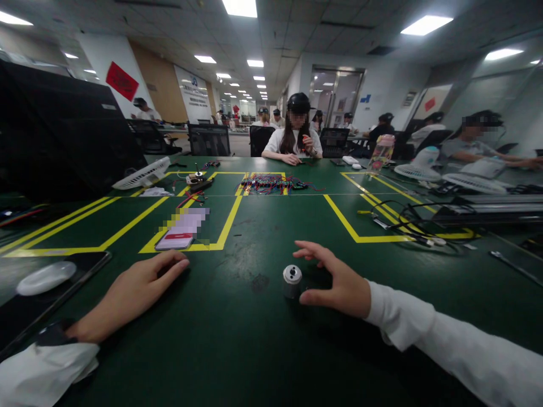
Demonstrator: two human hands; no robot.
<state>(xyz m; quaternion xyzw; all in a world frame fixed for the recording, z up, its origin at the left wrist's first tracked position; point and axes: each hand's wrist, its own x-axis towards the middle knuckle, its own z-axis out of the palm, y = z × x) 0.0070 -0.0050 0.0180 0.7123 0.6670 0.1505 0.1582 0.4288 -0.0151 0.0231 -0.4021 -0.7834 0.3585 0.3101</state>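
A small grey metal cylinder (292, 281) stands upright on the green tabletop (237, 333), its pale round top marked with dark holes. Just right of it is my right hand (335, 277), open, with the thumb near the cylinder's lower side and the fingers spread behind it. Whether the thumb touches the metal I cannot tell. My left hand (144, 282) rests on the table at the left, empty, its fingers loosely bent and the thumb a little apart. Beyond its fingertips lies a phone (180, 229) with a lit screen.
Left are a white mouse (46, 278) on a dark pad (91, 263) and a black monitor (63, 130). Wired circuit boards (271, 183) lie farther back. Black cables (407, 217) and a wrench (515, 265) lie right. Across the table sits a person (292, 138) in a black cap.
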